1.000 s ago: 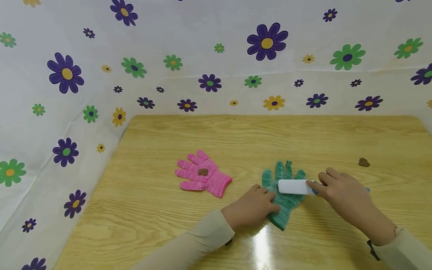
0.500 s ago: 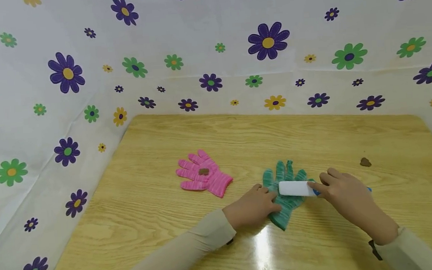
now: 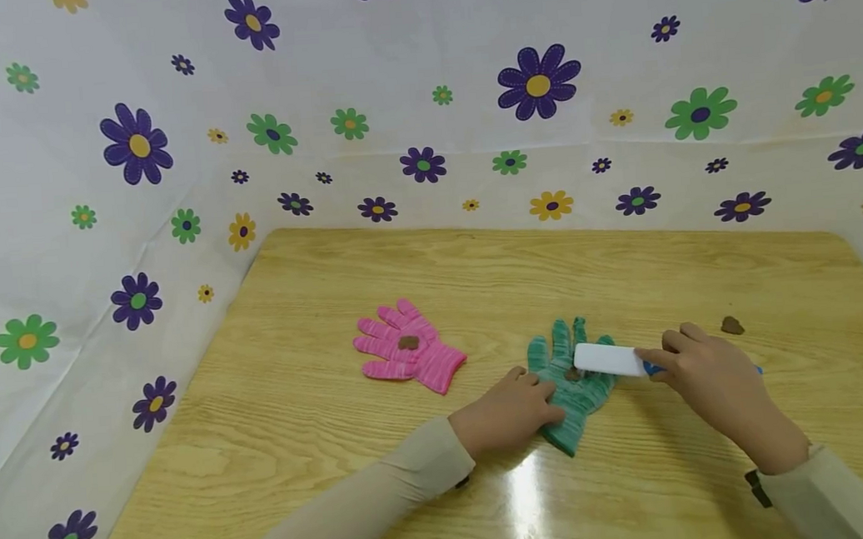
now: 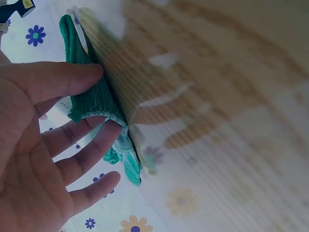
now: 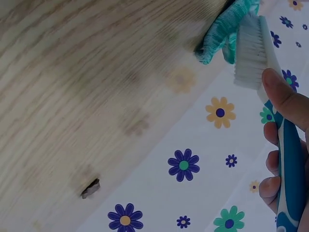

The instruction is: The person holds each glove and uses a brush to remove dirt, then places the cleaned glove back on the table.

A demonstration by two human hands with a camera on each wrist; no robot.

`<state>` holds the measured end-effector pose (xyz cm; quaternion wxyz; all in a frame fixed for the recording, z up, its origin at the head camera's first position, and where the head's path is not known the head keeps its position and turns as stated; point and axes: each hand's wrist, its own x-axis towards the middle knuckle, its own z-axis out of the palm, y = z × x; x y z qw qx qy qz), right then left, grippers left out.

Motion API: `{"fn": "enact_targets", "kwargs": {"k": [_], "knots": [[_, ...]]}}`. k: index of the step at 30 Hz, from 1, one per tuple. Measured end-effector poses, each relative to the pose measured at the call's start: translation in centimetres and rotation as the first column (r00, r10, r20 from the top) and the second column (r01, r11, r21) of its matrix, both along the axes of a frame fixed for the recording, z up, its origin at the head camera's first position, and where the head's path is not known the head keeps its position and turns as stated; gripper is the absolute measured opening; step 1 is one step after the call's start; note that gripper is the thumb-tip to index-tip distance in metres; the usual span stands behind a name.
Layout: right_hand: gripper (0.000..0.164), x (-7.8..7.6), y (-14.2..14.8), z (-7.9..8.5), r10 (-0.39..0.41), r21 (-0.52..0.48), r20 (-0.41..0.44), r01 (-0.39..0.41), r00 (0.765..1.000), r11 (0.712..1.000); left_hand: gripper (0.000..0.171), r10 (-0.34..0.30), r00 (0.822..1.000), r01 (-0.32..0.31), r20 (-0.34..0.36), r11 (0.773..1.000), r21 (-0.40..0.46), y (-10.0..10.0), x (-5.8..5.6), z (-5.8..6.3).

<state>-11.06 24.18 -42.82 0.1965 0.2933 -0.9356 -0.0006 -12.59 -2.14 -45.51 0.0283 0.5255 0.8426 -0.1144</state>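
A green knitted glove (image 3: 565,410) lies on the table, with a brown patch (image 3: 572,374) on its palm. My left hand (image 3: 507,413) presses the glove's left side near the cuff. In the left wrist view, its thumb (image 4: 82,79) lies on the green fabric and the other fingers are spread. My right hand (image 3: 717,383) grips a scrub brush (image 3: 609,359) by its blue handle (image 5: 291,169). The brush's white bristles (image 5: 250,58) face the glove, and its head overlaps the glove fingers in the head view.
A pink knitted glove (image 3: 426,357) with a brown patch (image 3: 408,343) lies to the left on the wooden table (image 3: 323,444). A small brown lump (image 3: 732,325) sits beyond my right hand. Flower-printed cloth (image 3: 388,72) stands behind and at the left.
My right hand has moved the brush to the right and away from me across the green glove, baring the brown patch on its palm. The left hand stays in place.
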Motion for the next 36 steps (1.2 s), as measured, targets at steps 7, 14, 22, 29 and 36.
{"fn": "enact_targets", "kwargs": {"k": [7, 14, 22, 29, 36], "knots": [[0.04, 0.2, 0.1, 0.3, -0.062, -0.158, 0.052, 0.069, 0.997, 0.985, 0.022, 0.014, 1.0, -0.014, 0.02, 1.0, -0.009, 0.0, -0.1, 0.1], [0.042, 0.6, -1.6, -0.1, 0.008, -0.106, 0.003, -0.008, 1.0, 0.994, 0.024, 0.02, 0.999, -0.02, 0.026, 1.0, -0.007, -0.1, -0.2, -0.4], [0.041, 1.1, -2.6, -0.5, 0.063, 0.047, -0.067, -0.06, 0.996, 0.997, 0.025, 0.014, 1.0, -0.014, 0.02, 1.0, -0.015, 0.1, -0.3, -0.6], [0.042, 0.9, -1.9, -0.2, 0.021, 0.062, -0.086, -0.016, 0.996, 0.998, 0.024, 0.011, 1.0, -0.011, 0.018, 1.0, 0.001, 0.1, -0.3, -0.6], [0.042, 0.7, -1.5, 0.2, 0.018, 0.041, -0.087, -0.014, 0.996, 0.999, 0.024, 0.017, 0.999, -0.017, 0.039, 1.0, 0.002, 0.1, -0.3, -0.4]]}}
